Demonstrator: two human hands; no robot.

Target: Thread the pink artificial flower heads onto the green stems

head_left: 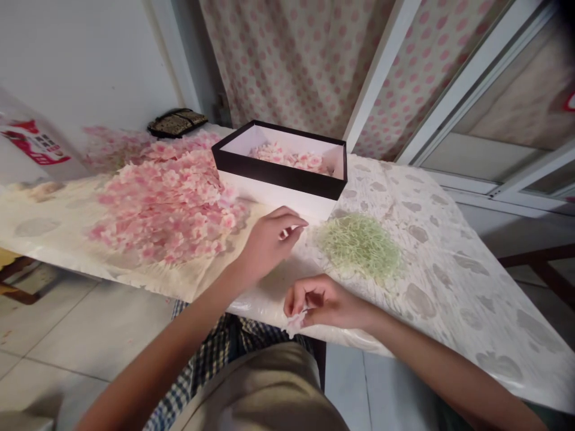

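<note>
My left hand rests on the table with its fingers curled, the thumb and fingertips pinched on something small and pale that I cannot make out. My right hand, at the table's near edge, is closed on a small pale pink fabric flower. A large heap of pink fabric flowers lies left of my left hand. A pile of thin pale green stems lies just right of both hands. Behind them stands a black box with a white inside, holding several pink flowers.
The table wears a pale cloth printed with grey leaves and ends just before my lap. A dark pouch lies at the back by the wall. Dotted curtains and a white frame stand behind. A tiled floor and a wooden piece lie to the right.
</note>
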